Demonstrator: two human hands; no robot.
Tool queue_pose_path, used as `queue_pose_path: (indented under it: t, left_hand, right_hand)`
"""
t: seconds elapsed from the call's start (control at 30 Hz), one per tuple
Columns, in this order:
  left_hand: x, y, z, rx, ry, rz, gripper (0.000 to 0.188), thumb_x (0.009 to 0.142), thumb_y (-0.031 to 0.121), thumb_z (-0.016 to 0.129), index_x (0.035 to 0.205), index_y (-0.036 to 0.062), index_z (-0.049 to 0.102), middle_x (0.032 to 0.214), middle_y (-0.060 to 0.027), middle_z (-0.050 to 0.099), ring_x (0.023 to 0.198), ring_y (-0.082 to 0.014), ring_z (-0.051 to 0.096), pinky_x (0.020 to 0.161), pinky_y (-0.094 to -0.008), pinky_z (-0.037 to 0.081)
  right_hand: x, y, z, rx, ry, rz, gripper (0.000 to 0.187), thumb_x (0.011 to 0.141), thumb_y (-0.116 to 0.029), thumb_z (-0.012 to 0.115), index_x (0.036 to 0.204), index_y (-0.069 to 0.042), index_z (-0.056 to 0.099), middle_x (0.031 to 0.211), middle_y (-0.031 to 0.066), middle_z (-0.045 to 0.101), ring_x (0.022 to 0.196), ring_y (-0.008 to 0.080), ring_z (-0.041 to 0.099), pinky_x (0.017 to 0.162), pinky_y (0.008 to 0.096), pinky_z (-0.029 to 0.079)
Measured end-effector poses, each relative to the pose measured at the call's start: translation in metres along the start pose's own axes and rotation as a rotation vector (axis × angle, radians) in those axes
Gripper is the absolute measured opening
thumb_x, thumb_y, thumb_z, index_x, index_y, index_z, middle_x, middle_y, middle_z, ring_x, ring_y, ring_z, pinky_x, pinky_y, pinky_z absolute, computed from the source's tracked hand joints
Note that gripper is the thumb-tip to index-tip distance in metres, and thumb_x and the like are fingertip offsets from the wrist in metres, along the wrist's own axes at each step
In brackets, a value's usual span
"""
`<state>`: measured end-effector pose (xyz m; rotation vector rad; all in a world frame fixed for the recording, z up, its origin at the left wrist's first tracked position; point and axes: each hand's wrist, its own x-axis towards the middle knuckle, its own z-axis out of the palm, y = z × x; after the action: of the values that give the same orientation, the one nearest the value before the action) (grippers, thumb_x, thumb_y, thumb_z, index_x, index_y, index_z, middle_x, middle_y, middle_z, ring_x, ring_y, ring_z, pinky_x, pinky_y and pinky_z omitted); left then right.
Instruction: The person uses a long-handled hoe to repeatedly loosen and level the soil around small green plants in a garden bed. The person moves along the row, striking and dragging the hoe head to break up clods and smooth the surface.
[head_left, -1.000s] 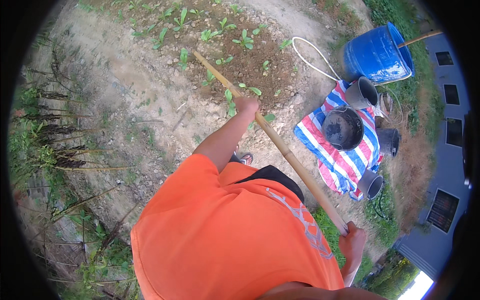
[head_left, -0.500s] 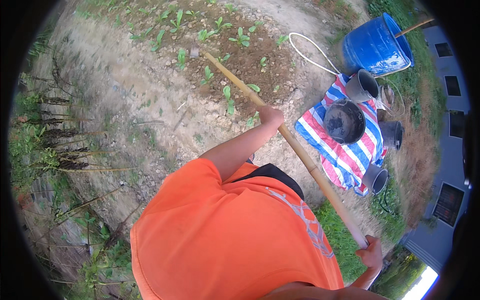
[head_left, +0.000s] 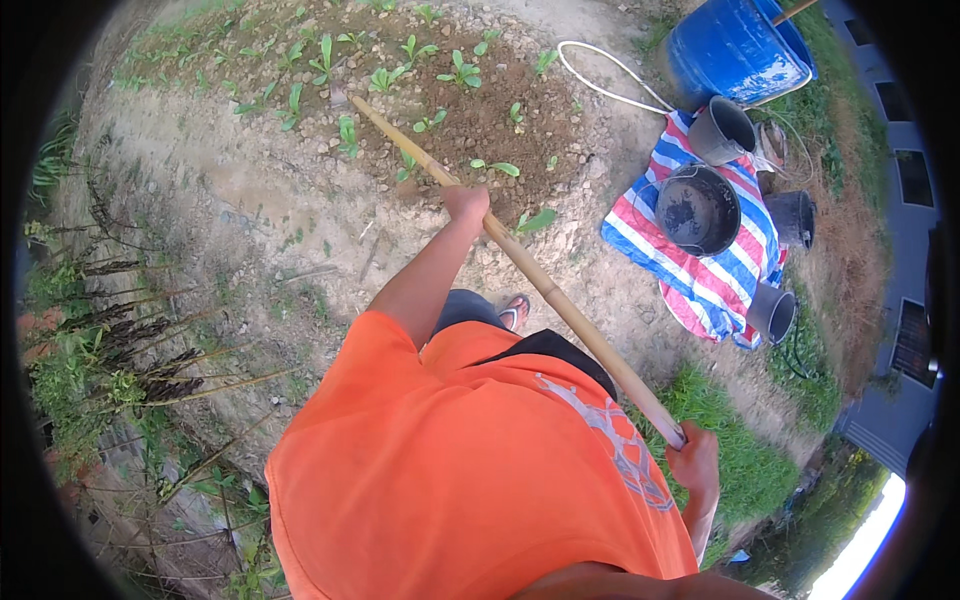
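Observation:
Both my hands grip the long bamboo handle of a hoe, which slants from the upper left down to the lower right. Partway up the pole, my left hand is wrapped round it with the arm stretched forward. My right hand closes on its near end, beside my orange shirt. At the far end, the hoe's head is hardly distinguishable from the soil. That end lies over a dug bed with young leafy plants. One seedling grows just right of the handle, near my left hand.
On the right, a striped tarp carries a black tub and dark buckets. Behind it stands a big blue barrel with a white hose. Dry stalks line the left. My sandalled foot shows below the handle.
Both hands and the hoe have shifted left in the view, the right hand also upward. A foot has come into sight. The surroundings have moved within the view too.

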<state>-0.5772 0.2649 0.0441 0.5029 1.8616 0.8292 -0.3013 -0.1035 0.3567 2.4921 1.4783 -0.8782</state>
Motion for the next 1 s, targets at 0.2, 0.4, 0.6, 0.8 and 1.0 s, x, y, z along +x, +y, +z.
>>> queue_pose_path:
  t: [0.2,0.4,0.6,0.8,1.0]
  left_hand:
    - [0.055,0.018,-0.009,-0.334,-0.221,-0.285,0.035,0.082,0.003,0.063,0.109,-0.0040,0.041,0.089,-0.0181,0.057,0.063,-0.0277,0.061,0.048,-0.0399,0.051]
    - [-0.030,0.008,-0.005,-0.208,-0.191,-0.371,0.036,0.085,0.003,0.053,0.116,-0.0041,0.037,0.092,-0.0179,0.053,0.058,-0.0254,0.056,0.046,-0.0372,0.049]
    - [0.029,0.076,-0.037,-0.219,-0.225,-0.142,0.031,0.086,0.006,0.057,0.110,-0.0026,0.039,0.088,-0.0156,0.053,0.058,-0.0229,0.056,0.047,-0.0362,0.050]
    - [0.120,0.115,-0.027,-0.301,-0.365,-0.188,0.021,0.088,0.004,0.054,0.105,-0.0014,0.044,0.077,-0.0142,0.055,0.056,-0.0219,0.055,0.044,-0.0375,0.047]
    - [0.119,0.019,0.015,-0.210,-0.301,-0.258,0.018,0.086,0.002,0.054,0.103,-0.0020,0.048,0.076,-0.0139,0.054,0.051,-0.0235,0.051,0.045,-0.0397,0.045]
  right_hand:
    - [-0.033,-0.084,-0.062,-0.262,0.198,-0.007,0.008,0.062,0.004,0.054,0.068,-0.001,0.051,0.060,0.0242,0.051,0.060,0.0468,0.053,0.055,0.0512,0.040]
    - [-0.103,-0.110,-0.096,-0.364,0.319,0.224,0.010,0.055,0.004,0.053,0.059,0.002,0.044,0.056,0.0264,0.043,0.052,0.0460,0.043,0.049,0.0494,0.031]
    - [-0.093,-0.133,-0.008,-0.139,0.247,0.286,0.010,0.057,0.003,0.055,0.064,0.003,0.047,0.057,0.0259,0.046,0.052,0.0432,0.049,0.049,0.0464,0.037]
    - [-0.035,-0.198,0.050,-0.105,0.264,0.108,0.012,0.063,0.000,0.059,0.070,-0.001,0.050,0.061,0.0240,0.055,0.061,0.0460,0.056,0.054,0.0496,0.045]
    - [-0.059,-0.201,0.019,-0.303,0.195,0.170,0.012,0.065,0.001,0.060,0.070,-0.002,0.050,0.062,0.0235,0.056,0.061,0.0447,0.058,0.056,0.0505,0.046]
